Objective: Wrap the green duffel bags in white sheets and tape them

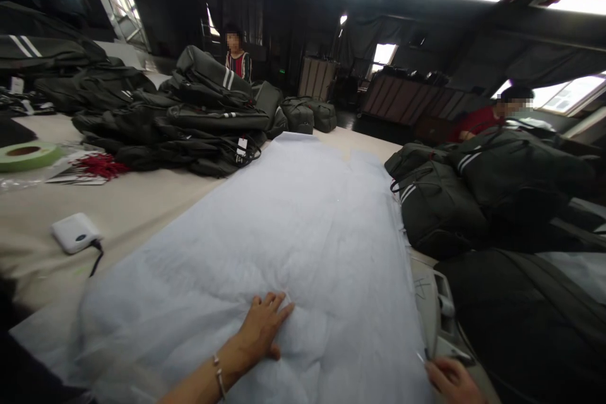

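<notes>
Nearest my camera, the left hand (265,323) is resting on the near part of a white sheet (303,214), fingers spread, a bracelet (218,375) circling its wrist. I am seeing the right hand (449,382) low by the sheet's right border, its fingertips pinching a slim object (421,358) too small for me to identify. The sheet is covering the middle of the bench (175,196), running toward its far edge and creasing around the left hand. Just right of it, a pale item (426,290) is lying beside a large dark bag (530,322), and striped dark bags (435,205) are crowding the bench's right side. Toward the left edge I am finding a white box (76,231) with a cable, a green roll (35,156) and red-corded tags (101,166). A dark pile of bags (203,120) is filling the far left corner. Beyond the bench, a person in stripes (239,65) and a person in red (478,120) are showing.
</notes>
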`<control>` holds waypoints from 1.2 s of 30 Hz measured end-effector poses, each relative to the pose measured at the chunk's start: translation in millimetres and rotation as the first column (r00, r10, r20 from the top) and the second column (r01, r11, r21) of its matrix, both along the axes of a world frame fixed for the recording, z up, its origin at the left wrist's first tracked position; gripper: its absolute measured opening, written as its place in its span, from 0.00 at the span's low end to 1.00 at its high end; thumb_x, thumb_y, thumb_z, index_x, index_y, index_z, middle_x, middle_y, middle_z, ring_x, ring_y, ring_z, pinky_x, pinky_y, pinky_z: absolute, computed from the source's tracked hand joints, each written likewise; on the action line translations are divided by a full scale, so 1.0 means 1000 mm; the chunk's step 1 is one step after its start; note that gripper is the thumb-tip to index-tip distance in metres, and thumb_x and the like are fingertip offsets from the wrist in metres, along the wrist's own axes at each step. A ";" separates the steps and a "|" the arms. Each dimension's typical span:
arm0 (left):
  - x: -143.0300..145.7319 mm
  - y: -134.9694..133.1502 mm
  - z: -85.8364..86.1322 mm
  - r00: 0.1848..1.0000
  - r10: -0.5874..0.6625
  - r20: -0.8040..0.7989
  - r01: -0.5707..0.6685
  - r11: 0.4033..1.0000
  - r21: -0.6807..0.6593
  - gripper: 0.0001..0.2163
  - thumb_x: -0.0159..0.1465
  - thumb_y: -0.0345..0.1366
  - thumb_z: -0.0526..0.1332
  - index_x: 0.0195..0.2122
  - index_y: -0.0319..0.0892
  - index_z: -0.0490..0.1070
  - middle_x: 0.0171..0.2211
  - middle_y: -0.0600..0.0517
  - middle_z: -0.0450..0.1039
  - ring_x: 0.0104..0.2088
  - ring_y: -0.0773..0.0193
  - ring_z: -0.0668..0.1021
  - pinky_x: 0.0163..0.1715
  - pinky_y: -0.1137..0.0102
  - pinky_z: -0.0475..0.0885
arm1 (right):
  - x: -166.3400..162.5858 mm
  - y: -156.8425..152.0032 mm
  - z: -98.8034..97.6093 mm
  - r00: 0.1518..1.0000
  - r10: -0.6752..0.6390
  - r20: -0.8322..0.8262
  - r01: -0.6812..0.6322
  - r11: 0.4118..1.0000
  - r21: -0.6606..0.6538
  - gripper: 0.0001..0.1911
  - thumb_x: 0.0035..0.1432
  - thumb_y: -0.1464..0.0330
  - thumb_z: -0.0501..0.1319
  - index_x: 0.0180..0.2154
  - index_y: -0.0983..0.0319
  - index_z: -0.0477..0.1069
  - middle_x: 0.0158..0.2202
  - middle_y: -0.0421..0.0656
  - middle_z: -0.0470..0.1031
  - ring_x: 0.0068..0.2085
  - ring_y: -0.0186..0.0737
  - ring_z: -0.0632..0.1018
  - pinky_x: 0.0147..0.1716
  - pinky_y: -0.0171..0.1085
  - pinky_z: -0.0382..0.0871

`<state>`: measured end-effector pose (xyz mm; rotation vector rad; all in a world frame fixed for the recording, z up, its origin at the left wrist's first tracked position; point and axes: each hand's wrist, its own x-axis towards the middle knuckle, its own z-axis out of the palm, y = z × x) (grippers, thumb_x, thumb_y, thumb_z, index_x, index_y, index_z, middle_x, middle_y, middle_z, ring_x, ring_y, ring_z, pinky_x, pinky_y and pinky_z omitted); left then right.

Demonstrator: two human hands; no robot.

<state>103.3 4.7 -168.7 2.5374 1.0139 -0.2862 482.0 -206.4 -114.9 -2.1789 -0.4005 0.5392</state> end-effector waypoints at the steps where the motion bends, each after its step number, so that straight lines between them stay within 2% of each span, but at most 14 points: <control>1: 0.000 0.000 -0.001 1.000 0.007 0.008 -0.007 1.000 0.003 0.50 0.40 0.44 0.78 0.64 0.52 0.57 0.65 0.40 0.56 0.60 0.38 0.63 0.55 0.44 0.59 | -0.027 0.031 0.011 0.992 0.125 -0.021 -0.124 0.992 0.027 0.22 0.30 0.52 0.67 0.25 0.59 0.68 0.22 0.43 0.76 0.27 0.49 0.79 0.29 0.42 0.74; 2: 0.000 -0.001 -0.002 1.000 0.015 0.017 -0.015 1.000 0.003 0.51 0.39 0.44 0.79 0.64 0.52 0.57 0.66 0.40 0.56 0.60 0.37 0.63 0.55 0.44 0.59 | -0.053 0.066 0.019 0.959 0.282 -0.006 -0.280 0.956 0.088 0.19 0.37 0.53 0.65 0.28 0.59 0.68 0.24 0.42 0.76 0.29 0.46 0.79 0.32 0.40 0.73; 4: 0.001 -0.001 -0.006 0.999 0.017 0.032 -0.016 1.000 -0.016 0.52 0.39 0.45 0.79 0.65 0.53 0.56 0.66 0.40 0.55 0.61 0.37 0.62 0.56 0.43 0.58 | -0.100 0.137 0.028 0.835 0.550 -0.016 -0.545 0.830 0.119 0.14 0.45 0.56 0.62 0.29 0.60 0.66 0.24 0.39 0.74 0.30 0.41 0.78 0.33 0.38 0.72; 6: 0.002 -0.002 -0.013 0.999 0.008 0.045 -0.007 0.999 -0.042 0.53 0.39 0.45 0.78 0.65 0.53 0.55 0.66 0.40 0.54 0.61 0.36 0.62 0.56 0.42 0.57 | -0.128 0.200 0.023 0.782 0.623 -0.024 -0.618 0.779 0.100 0.12 0.47 0.59 0.61 0.31 0.60 0.65 0.24 0.37 0.73 0.29 0.38 0.77 0.32 0.36 0.71; 8: 0.003 -0.003 -0.020 0.999 0.001 0.053 0.002 0.998 -0.056 0.52 0.40 0.46 0.78 0.66 0.52 0.54 0.66 0.38 0.54 0.60 0.35 0.62 0.56 0.41 0.57 | -0.138 0.247 0.009 0.763 0.647 -0.015 -0.646 0.763 0.032 0.10 0.48 0.63 0.62 0.31 0.60 0.65 0.23 0.35 0.72 0.27 0.36 0.76 0.31 0.34 0.69; 12: 0.005 -0.003 -0.029 0.998 -0.006 0.066 0.012 0.995 -0.096 0.52 0.42 0.47 0.76 0.66 0.50 0.53 0.66 0.37 0.53 0.61 0.34 0.61 0.56 0.39 0.56 | -0.126 0.295 -0.024 0.738 0.673 0.046 -0.652 0.730 -0.205 0.08 0.43 0.74 0.64 0.25 0.60 0.64 0.18 0.32 0.67 0.23 0.34 0.72 0.27 0.33 0.64; 16: 0.004 -0.004 -0.027 0.995 -0.011 0.104 0.027 0.989 -0.148 0.49 0.46 0.49 0.74 0.67 0.49 0.52 0.67 0.38 0.51 0.62 0.35 0.61 0.57 0.38 0.56 | -0.113 0.306 -0.039 0.709 0.696 0.113 -0.612 0.687 -0.391 0.13 0.37 0.77 0.67 0.22 0.60 0.63 0.20 0.35 0.68 0.28 0.38 0.74 0.31 0.35 0.63; 19: 0.003 -0.003 -0.022 0.994 -0.001 0.109 0.018 0.986 -0.164 0.49 0.46 0.49 0.74 0.67 0.49 0.52 0.67 0.38 0.51 0.62 0.36 0.61 0.57 0.39 0.56 | -0.105 0.300 -0.041 0.724 0.670 0.166 -0.551 0.705 -0.447 0.18 0.35 0.69 0.72 0.26 0.59 0.65 0.28 0.42 0.73 0.37 0.46 0.76 0.35 0.38 0.64; 22: 0.003 -0.003 -0.022 0.995 -0.009 0.104 0.024 0.988 -0.154 0.49 0.45 0.48 0.75 0.67 0.50 0.52 0.67 0.38 0.52 0.62 0.37 0.61 0.57 0.40 0.57 | -0.101 0.289 -0.042 0.761 0.616 0.203 -0.496 0.754 -0.432 0.23 0.36 0.59 0.73 0.31 0.61 0.66 0.35 0.50 0.75 0.42 0.53 0.76 0.37 0.41 0.66; 25: 0.003 -0.003 -0.024 0.997 -0.008 0.073 0.015 0.995 -0.095 0.51 0.43 0.47 0.76 0.66 0.50 0.53 0.67 0.38 0.53 0.62 0.36 0.61 0.57 0.39 0.57 | -0.100 0.278 -0.040 0.787 0.581 0.208 -0.503 0.799 -0.329 0.23 0.42 0.56 0.69 0.36 0.63 0.68 0.39 0.51 0.76 0.42 0.49 0.77 0.40 0.39 0.68; 28: 0.002 -0.003 -0.021 0.998 -0.008 0.059 0.010 0.999 -0.038 0.52 0.41 0.46 0.77 0.66 0.51 0.53 0.66 0.40 0.54 0.61 0.37 0.62 0.56 0.41 0.58 | -0.089 0.254 -0.025 0.819 0.542 0.187 -0.510 0.837 -0.197 0.23 0.52 0.53 0.59 0.43 0.63 0.70 0.42 0.48 0.77 0.41 0.43 0.78 0.38 0.36 0.70; 30: 0.001 -0.003 -0.014 0.998 -0.010 0.055 0.011 1.000 -0.002 0.53 0.40 0.45 0.77 0.66 0.51 0.53 0.66 0.40 0.56 0.60 0.38 0.64 0.55 0.43 0.60 | -0.071 0.218 -0.007 0.846 0.497 0.191 -0.476 0.867 -0.150 0.24 0.55 0.51 0.54 0.44 0.61 0.71 0.41 0.45 0.78 0.40 0.41 0.78 0.38 0.35 0.71; 32: 0.000 -0.004 -0.003 0.999 -0.004 0.038 0.002 0.999 0.034 0.51 0.41 0.42 0.77 0.65 0.48 0.55 0.65 0.40 0.57 0.60 0.40 0.65 0.55 0.46 0.62 | -0.044 0.165 0.015 0.878 0.424 0.221 -0.397 0.904 -0.159 0.22 0.53 0.50 0.54 0.39 0.60 0.73 0.37 0.43 0.79 0.40 0.43 0.78 0.40 0.36 0.70; 36: -0.003 -0.003 0.023 1.000 -0.007 -0.010 0.007 0.997 0.073 0.37 0.47 0.33 0.72 0.60 0.44 0.64 0.65 0.42 0.58 0.60 0.45 0.66 0.54 0.50 0.63 | 0.012 0.044 0.056 0.941 0.171 0.292 -0.091 0.959 -0.268 0.15 0.49 0.55 0.57 0.31 0.58 0.75 0.31 0.44 0.78 0.38 0.48 0.77 0.40 0.40 0.67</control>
